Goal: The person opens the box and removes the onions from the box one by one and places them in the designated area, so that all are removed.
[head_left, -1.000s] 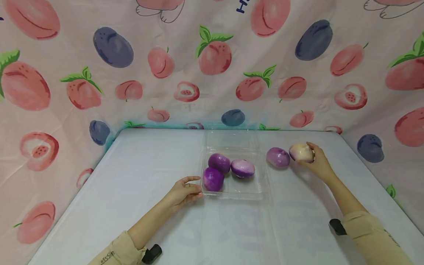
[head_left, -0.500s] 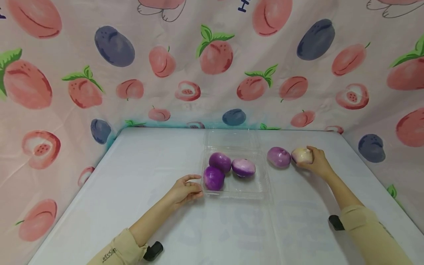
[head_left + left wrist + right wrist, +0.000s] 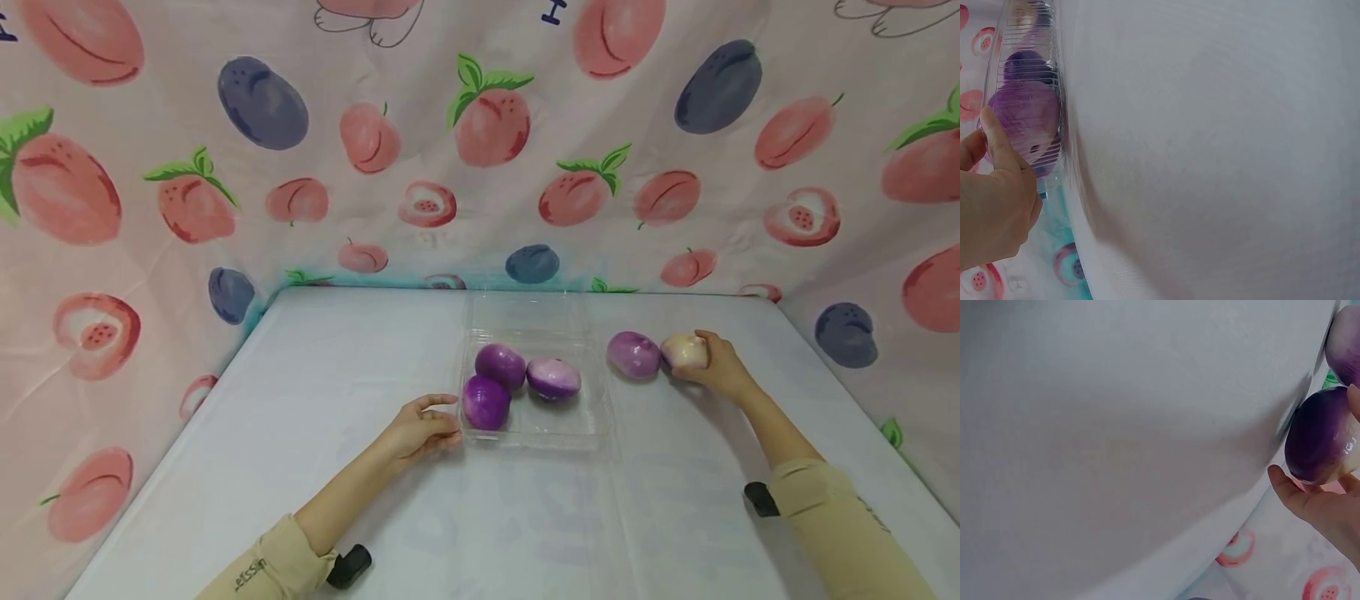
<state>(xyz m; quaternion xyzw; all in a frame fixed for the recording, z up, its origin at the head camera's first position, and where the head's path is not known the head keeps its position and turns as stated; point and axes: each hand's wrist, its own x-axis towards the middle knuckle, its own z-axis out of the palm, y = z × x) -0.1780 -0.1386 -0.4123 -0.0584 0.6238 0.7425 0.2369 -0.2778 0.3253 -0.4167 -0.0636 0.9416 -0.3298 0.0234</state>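
A clear plastic container (image 3: 558, 432) lies with its lid (image 3: 525, 312) folded open behind it. Inside are a purple onion (image 3: 500, 367), a second purple onion (image 3: 486, 404) nearer me, and a paler purple onion (image 3: 553, 379) on the right. My left hand (image 3: 420, 432) pinches the container's left edge; the left wrist view shows fingers at its ribbed wall. On the right, my right hand (image 3: 722, 367) grips a white-and-purple onion (image 3: 684, 352), fingers curled round its right side. Another purple onion (image 3: 633, 355) sits outside the container, just left of the gripped one.
A white table (image 3: 322, 358) carries everything. Behind and beside it hangs a fruit-printed curtain (image 3: 420, 92). Both sleeves (image 3: 273, 562) are rolled up, and a black device (image 3: 349, 567) shows at each forearm.
My right hand has lowered slightly with the white-and-purple onion and moved a little to the right, then stayed almost still. The left hand keeps its place at the container.
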